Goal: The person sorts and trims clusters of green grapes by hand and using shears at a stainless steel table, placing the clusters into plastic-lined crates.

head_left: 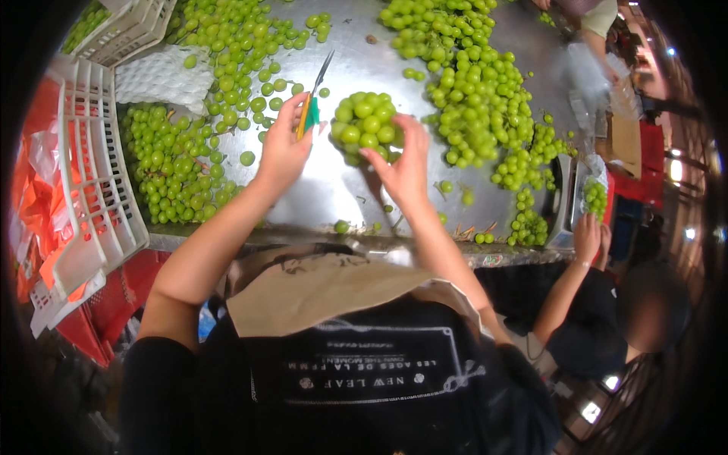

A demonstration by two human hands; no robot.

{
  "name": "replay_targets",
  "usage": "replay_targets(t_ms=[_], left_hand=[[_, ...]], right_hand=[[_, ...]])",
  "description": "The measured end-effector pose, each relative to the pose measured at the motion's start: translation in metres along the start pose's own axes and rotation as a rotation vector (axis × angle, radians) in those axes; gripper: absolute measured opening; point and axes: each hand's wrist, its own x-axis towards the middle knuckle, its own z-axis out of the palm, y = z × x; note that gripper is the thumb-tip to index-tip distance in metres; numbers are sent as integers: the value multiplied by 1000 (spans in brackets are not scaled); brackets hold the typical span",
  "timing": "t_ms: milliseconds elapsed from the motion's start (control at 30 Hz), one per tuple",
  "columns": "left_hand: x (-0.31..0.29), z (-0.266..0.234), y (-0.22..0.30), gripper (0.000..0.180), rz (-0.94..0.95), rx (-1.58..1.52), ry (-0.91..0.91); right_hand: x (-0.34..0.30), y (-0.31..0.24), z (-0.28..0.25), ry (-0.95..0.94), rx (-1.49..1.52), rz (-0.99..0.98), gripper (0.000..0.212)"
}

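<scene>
In my left hand is a pair of scissors with green and orange handles, its narrow blades pointing up and away. My right hand has its thumb and fingers curved around the right side of a bunch of green grapes, over the middle of the metal table. The scissors are to the left of this bunch, apart from it. Many loose green grapes lie to the left of my left hand. On the right side, a large heap of grape bunches rests on the table.
White plastic crates stand along the left edge, one with orange-red bags. White foam netting lies among the loose grapes. At right, a co-worker's hand holds a small grape bunch; another person's arm reaches in at the far right.
</scene>
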Motion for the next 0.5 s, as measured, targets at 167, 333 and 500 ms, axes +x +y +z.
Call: replay_targets(t_ms=[167, 333, 500], left_hand=[[-34, -40, 32, 30, -337, 15, -426], [-29, -36, 58, 24, -448, 49, -641], [-18, -25, 60, 23, -618, 16, -647]], right_hand=[[10, 27, 6, -76, 5, 8, 51], [13, 32, 4, -123, 137, 86, 46], [16, 44, 7, -139, 319, 116, 42]])
